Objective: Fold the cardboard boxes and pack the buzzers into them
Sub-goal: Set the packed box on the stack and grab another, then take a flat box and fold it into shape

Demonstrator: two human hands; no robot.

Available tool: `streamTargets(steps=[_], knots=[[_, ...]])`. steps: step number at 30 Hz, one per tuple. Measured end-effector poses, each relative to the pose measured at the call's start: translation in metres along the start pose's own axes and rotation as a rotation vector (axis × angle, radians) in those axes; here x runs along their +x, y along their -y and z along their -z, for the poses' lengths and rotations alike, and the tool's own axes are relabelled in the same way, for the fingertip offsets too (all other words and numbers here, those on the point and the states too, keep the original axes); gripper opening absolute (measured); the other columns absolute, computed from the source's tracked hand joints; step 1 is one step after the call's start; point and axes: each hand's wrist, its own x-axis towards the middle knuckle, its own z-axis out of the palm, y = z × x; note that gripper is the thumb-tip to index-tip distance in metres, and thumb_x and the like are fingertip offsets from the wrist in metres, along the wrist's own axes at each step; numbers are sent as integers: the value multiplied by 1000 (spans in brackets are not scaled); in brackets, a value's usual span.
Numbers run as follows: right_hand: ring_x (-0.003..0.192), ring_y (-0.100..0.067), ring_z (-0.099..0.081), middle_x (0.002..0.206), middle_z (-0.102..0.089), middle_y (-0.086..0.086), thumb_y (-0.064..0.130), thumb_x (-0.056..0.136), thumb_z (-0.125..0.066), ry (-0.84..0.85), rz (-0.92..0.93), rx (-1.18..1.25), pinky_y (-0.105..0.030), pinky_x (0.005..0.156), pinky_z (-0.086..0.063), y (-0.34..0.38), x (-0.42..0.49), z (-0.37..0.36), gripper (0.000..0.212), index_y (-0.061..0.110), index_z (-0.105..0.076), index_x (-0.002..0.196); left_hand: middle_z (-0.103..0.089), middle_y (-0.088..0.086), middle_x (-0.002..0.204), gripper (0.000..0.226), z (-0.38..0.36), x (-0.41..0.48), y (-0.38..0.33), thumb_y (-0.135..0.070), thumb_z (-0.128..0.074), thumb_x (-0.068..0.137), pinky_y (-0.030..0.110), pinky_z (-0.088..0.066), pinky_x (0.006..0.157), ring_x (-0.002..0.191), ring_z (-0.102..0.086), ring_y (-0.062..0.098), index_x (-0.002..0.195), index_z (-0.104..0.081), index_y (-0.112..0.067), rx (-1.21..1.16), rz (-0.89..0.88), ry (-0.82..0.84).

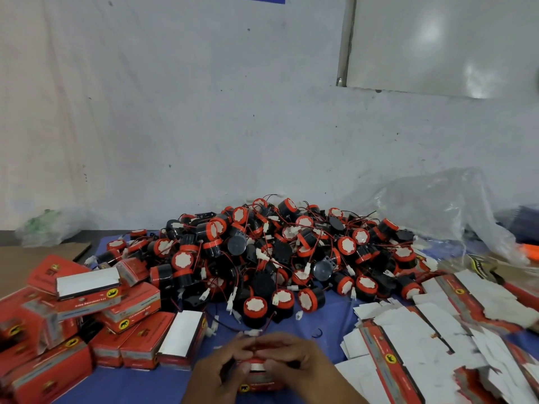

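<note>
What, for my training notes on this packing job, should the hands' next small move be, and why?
Probably tuck the white connector, if it trails from inside, into the red box. The left hand and right hand both grip the box, fingertips at its top, and the connector lies just outside it on the blue cloth.

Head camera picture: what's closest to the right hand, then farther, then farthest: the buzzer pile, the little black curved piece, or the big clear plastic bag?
1. little black curved piece: just beyond the right hand, slightly to its right.
2. buzzer pile: in the middle, farther back.
3. big clear plastic bag: far back on the right.
</note>
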Motion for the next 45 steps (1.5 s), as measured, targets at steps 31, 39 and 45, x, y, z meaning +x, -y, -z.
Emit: streamTargets(steps=[31,39,45], knots=[[138,-25,-27,149,-30,9,66,70,-69,-137,-657,-1196,-43,109,-32,25,-44,106,82,40,-39,142,-39,20,148,28,127,31,13,-3,-62,75,68,-28,109,136,-29,51,99,-76,-5,939,-240,-762],[135,-24,-27,143,-34,10,59,64,-81,-185,-695,-1138,-44,105,-31,31,-44,111,83,44,-40,135,-27,17,158,50,81,20,-9,-30,-45,85,60,-24,115,148,-20,38,124,-59,-4,724,-440,-686],[131,-26,-32,133,-41,1,70,67,-71,-468,-853,-1234,-42,106,-31,22,-37,109,71,39,-50,127,-28,-40,147,48,14,5,-55,-22,-47,102,11,-27,107,143,-29,21,145,-32,-10,413,-464,276]])
